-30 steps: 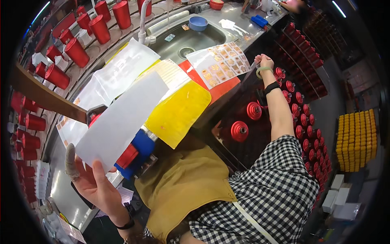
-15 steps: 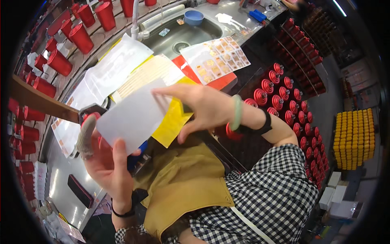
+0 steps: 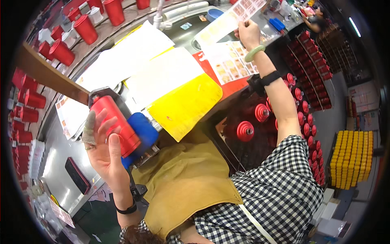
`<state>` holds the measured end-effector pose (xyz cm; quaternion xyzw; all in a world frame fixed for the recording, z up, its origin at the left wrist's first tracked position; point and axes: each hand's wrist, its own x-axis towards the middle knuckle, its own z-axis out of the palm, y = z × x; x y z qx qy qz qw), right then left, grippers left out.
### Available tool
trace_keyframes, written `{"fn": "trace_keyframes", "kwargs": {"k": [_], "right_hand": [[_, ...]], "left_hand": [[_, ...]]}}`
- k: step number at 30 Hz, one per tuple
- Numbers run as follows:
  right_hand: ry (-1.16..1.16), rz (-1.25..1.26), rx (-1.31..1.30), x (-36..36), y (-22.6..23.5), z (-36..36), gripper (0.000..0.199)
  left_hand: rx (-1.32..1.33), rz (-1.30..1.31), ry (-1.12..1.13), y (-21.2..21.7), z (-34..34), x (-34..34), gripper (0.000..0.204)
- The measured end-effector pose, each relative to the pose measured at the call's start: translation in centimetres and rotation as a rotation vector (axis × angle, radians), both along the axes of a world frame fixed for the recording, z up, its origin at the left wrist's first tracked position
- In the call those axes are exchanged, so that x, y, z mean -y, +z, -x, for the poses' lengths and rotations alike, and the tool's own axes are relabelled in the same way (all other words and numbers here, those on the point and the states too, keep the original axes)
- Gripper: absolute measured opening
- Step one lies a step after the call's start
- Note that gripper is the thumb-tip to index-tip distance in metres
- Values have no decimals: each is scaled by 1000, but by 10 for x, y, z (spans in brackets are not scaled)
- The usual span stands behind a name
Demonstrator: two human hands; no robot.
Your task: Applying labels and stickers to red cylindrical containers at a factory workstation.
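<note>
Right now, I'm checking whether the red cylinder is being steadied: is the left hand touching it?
Cannot tell. In the head view, the left hand overlaps the red cylinder, but its blurred fingers show no clear contact or gap.

Light is strong and white over the bench, so harsh that the white papers (image 3: 172, 77) burn out and lose most detail. Streaks of glare run along the steel counter (image 3: 61, 181), and a soft sheen lies on the red cylinder (image 3: 124, 132). A tube light (image 3: 355, 27) glows at upper right, yet the racks (image 3: 309, 67) below it sit dim. The left hand (image 3: 106, 157) has motion-blurred fingers. Straight edges bow toward the rim, where detail softens into black.
</note>
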<state>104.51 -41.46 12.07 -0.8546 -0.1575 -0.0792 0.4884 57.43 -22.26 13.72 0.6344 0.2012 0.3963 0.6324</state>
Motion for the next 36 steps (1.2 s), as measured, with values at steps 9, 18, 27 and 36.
{"fn": "trace_keyframes", "kwargs": {"k": [9, 18, 27, 36], "right_hand": [[46, 329, -785, -45, -28, -21, 36], [402, 745, 259, -117, -32, 14, 40], [655, 674, 236, -171, -2, 70, 32], [848, 599, 254, -198, -2, 103, 27]], "left_hand": [[-71, 10, 164, -5, 58, -9, 48], [-121, 112, 251, -16, 85, -9, 54], [-204, 7, 329, 8, 111, -48, 52], [-361, -305, 296, -19, 120, -154, 52]]}}
